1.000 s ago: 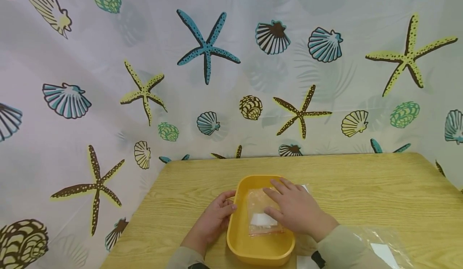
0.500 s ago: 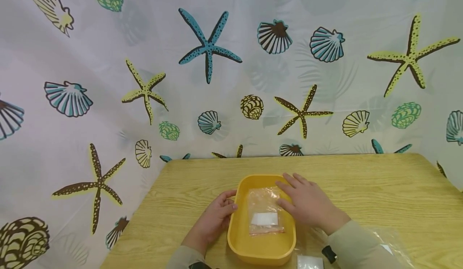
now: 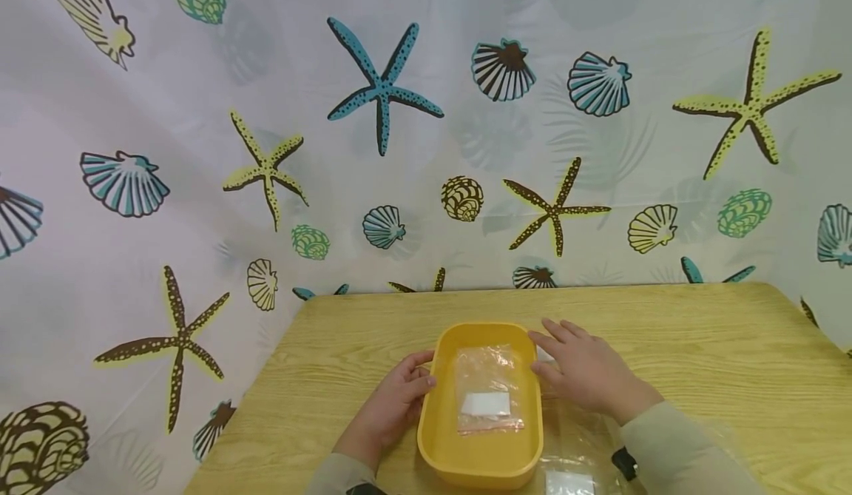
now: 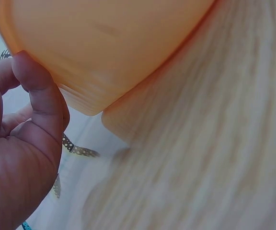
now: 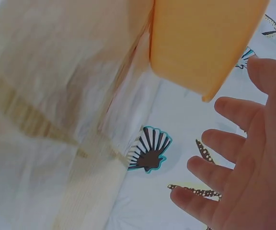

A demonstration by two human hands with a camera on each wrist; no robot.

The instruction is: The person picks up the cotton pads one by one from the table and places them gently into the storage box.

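A deep yellow plastic tray (image 3: 481, 463) with rounded corners rests on the wooden table. At its left side my left hand (image 3: 393, 406) holds the rim with curled fingers; in the left wrist view the thumb (image 4: 35, 79) meets the tray's outer wall (image 4: 109, 43). Inside lies a flat clear zip bag (image 3: 486, 373) with a white piece in it. Along the right rim my right hand (image 3: 592, 373) is spread, fingers extended and nothing in its grasp. The right wrist view has those fingers (image 5: 224, 148) loosely apart, beside the tray's corner.
Another clear bag with a white piece (image 3: 570, 482) lies on the table, right of the tray near the front. Part of a white item (image 3: 544, 354) shows behind the right hand. A patterned curtain (image 3: 413, 132) hangs behind the wooden table (image 3: 699, 362).
My right hand has moved from above the bag in the tray rightward to the tray's right rim, uncovering the bag. The left hand and the tray stay in place.
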